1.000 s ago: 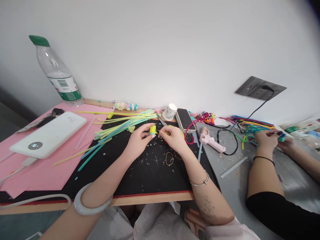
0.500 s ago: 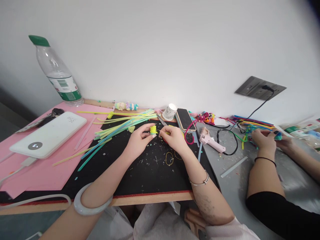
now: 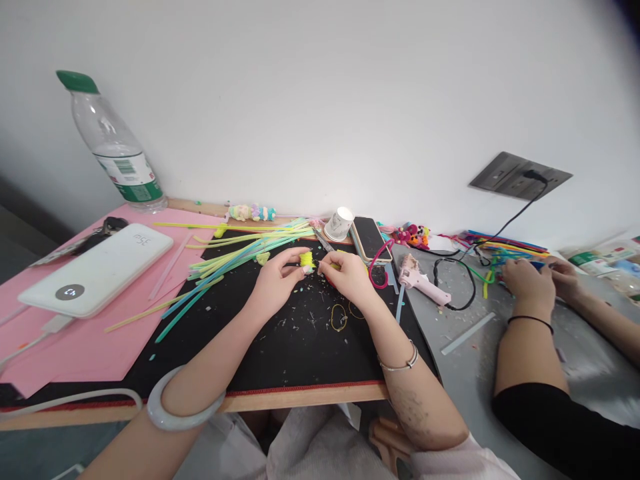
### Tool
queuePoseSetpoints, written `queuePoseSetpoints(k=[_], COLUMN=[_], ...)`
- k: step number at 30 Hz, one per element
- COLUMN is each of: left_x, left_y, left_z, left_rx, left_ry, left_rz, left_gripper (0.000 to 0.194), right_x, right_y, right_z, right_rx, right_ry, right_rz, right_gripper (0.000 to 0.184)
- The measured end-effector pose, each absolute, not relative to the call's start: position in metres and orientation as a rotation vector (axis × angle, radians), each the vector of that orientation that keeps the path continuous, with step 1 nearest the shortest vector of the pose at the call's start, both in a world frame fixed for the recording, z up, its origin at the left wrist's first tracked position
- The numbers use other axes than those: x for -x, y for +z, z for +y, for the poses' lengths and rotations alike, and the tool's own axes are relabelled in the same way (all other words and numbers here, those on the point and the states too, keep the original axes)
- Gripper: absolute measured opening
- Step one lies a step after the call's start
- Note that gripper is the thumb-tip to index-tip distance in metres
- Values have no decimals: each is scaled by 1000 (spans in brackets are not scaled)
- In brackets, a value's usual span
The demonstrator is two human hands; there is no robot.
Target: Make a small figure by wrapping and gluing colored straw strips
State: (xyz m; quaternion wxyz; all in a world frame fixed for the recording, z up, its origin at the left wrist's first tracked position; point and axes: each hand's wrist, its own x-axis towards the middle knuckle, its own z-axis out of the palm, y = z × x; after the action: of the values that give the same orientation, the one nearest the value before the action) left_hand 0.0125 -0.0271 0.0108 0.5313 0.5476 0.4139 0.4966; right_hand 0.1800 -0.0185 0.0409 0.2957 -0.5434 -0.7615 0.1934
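Note:
My left hand [image 3: 283,277] pinches a small yellow piece of coiled pipe cleaner [image 3: 307,259] between thumb and fingers, with a pale green-blue part below the yellow. Just to its right, my right hand [image 3: 345,273] has thumb and forefinger pressed together. What lies in that pinch is too small to make out. Something yellow and red shows partly behind my right hand. Left of my hands a loose bundle of pipe cleaners [image 3: 225,260] in yellow, green and blue spreads over the black mat [image 3: 280,360]. Thin rubber bands [image 3: 339,319] and bits of fluff lie below my hands.
Behind my hands are a paper cup [image 3: 339,224], a phone [image 3: 371,239] and a metal blade [image 3: 323,241]. A pink glue gun [image 3: 424,282] lies right; a power bank [image 3: 97,270] and bottle [image 3: 117,147] stand left. A co-worker's hands [image 3: 530,283] work at far right.
My left fingers have shifted slightly around the yellow piece, which is turned a little. My right hand stays nearly still. The co-worker's hands have moved slightly, and the blue piece there is now mostly hidden.

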Motion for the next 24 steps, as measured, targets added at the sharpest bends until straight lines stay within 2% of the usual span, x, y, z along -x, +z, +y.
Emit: queuePoseSetpoints(k=[13,17,24], left_x=[-13,-13,-12], left_y=[17,18,22], left_z=[-28,-29,-31], left_rx=[-1180,-1122,-964], left_ry=[1167,1160,1130], left_rz=[952,921,818], left_gripper=[38,40,41], right_x=[-182,-185,-191], right_y=[43,42,45], right_z=[-17,-16,-15], right_rx=[1439,1398,1329], right_ry=[619,715,904], right_rz=[-2003,-1971,-1920], right_gripper=[22,18,22])
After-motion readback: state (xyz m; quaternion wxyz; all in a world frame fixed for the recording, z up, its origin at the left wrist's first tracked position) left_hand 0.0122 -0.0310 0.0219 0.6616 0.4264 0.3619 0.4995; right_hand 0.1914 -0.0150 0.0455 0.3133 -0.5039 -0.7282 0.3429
